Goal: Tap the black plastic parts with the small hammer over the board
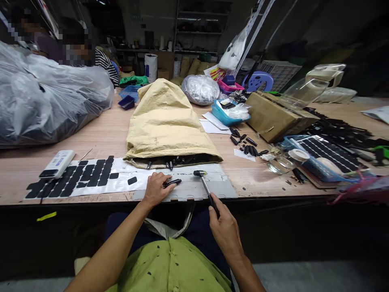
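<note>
My left hand [155,187] rests on a grey mat [194,190] at the table's front edge, fingers pinched on a small black elongated part [172,182]. My right hand [225,228] grips the dark handle of a small hammer [205,187], whose metal head hovers just right of the black part. Behind the mat lies a yellow woven sack [168,121] with several black parts spilling from its open mouth. To the left a white sheet [100,178] carries rows of black adhesive pads.
A remote control [57,164] lies at the left, beside a big clear plastic bag [45,101]. A cardboard box [273,115], a blue tray [226,115], loose black parts [247,145] and a solar panel [330,154] crowd the right. Other people sit at far left.
</note>
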### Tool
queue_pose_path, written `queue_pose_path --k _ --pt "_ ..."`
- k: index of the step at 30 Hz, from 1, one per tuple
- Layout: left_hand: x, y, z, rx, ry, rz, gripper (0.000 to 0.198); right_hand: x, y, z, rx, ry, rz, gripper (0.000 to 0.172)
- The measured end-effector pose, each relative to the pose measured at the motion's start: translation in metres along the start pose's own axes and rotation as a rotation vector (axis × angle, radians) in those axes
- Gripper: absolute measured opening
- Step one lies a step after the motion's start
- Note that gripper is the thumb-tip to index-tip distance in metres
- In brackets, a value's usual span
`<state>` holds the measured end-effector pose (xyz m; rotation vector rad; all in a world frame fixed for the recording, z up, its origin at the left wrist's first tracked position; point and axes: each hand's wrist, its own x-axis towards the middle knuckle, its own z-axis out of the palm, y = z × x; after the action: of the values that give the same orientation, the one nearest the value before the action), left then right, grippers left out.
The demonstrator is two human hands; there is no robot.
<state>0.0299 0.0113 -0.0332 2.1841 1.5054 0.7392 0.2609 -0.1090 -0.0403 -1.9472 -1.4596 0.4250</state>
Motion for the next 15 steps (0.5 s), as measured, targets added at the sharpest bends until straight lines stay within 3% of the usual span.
queue_pose_path --k 9,15 --pt "-0.0001 -0.0007 -0.0002 0.013 -0.057 0.029 0.018 0.0013 0.0014 -0.0015 -0.118 -0.135 0.088 0.052" --pt "0.0008 0.0008 -0.0059 -0.013 -0.109 0.032 0.017 0.0012 0.0028 0.0001 -0.134 -0.107 0.081 0.051"
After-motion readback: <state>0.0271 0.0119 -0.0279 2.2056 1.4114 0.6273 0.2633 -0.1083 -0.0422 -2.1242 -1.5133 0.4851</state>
